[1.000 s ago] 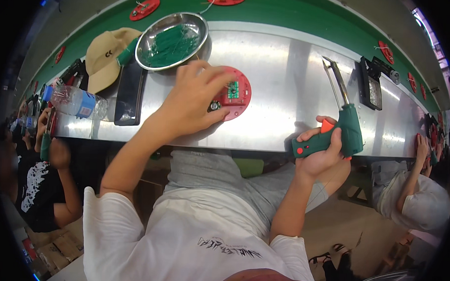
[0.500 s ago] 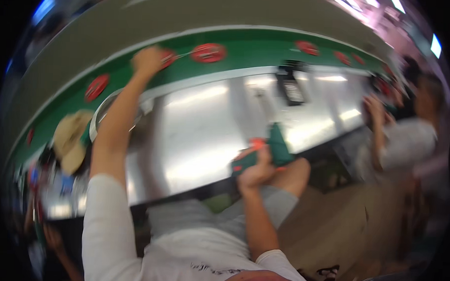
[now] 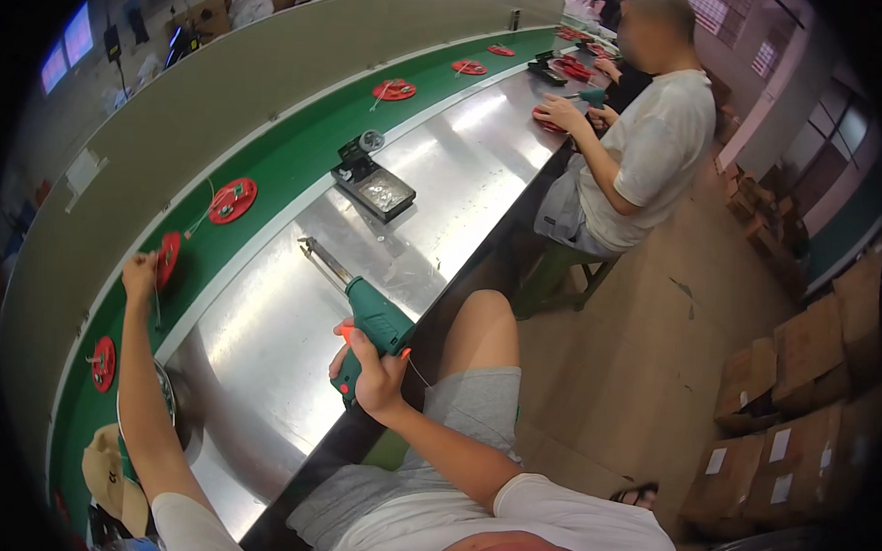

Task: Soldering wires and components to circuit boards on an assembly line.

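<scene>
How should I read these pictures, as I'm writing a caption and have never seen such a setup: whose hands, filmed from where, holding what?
There is no machine here: these are a person's bare hands. A wide fisheye camera on their head looks down, so straight edges bend.

The right hand grips a green soldering gun. The left hand reaches to a red disc by the green strip; whether it grips or only touches it, I can't tell.

On the metal table sits a black stand. More red discs lie along the strip. Another person sits farther along.
</scene>
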The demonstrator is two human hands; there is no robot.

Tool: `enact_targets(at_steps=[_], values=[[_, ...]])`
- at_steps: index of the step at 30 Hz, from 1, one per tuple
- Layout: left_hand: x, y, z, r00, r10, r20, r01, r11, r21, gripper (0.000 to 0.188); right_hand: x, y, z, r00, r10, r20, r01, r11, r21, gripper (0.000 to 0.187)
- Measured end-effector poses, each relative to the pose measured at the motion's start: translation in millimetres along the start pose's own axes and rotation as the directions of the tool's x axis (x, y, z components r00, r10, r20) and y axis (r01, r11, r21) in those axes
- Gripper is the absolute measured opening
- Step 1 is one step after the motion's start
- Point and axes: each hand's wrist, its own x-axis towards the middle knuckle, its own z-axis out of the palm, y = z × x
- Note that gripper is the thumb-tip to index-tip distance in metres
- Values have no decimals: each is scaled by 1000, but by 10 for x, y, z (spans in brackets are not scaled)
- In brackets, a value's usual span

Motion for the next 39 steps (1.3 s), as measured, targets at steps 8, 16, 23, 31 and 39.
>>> enact_targets(at_steps=[8,16,23,31,39], values=[[-1696,1536,-770,872,425,243,-349,888,-301,20,47,61,-48,999,-24,31,28,989,-147,29],[-3171,1517,-874,704,574,418,-617,786,-42,12,-16,89,-46,998,-17,65,26,990,-137,30],[-3350,1361,-797,680,667,305,-687,725,-54,13,44,114,-218,977,213,31,-214,974,70,40],[-3247,1317,-979,782,584,217,-608,792,57,12,173,-4,-48,996,85,-11,-86,981,-175,44],[-2638,567,-1395,988,-35,151,-56,827,559,18,94,-8,20,995,95,-42,-102,970,-220,45]])
